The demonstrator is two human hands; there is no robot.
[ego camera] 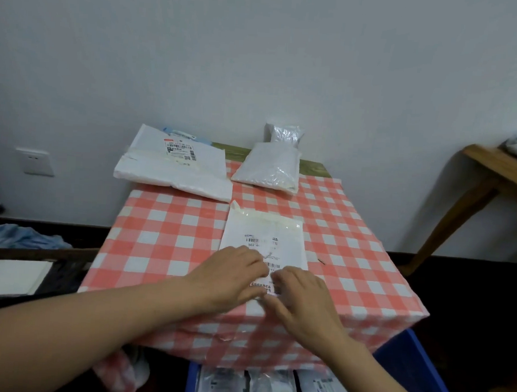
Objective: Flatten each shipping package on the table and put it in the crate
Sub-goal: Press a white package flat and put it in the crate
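White mailer (264,235) is laid on the checked table (165,230) at the front edge, long axis pointed away from the person, near end pressed under both hands. Left hand (232,272) and right hand (300,297) are set side by side, fingers spread flat, nothing gripped. Blue crate (407,362) is placed below that edge, nearer the right hand. Mailer's near end is hidden by hands; crate cut off; label unreadable

On my feed: left hand (232,274) and right hand (301,298), both bare; forearms bare to the frame edge.
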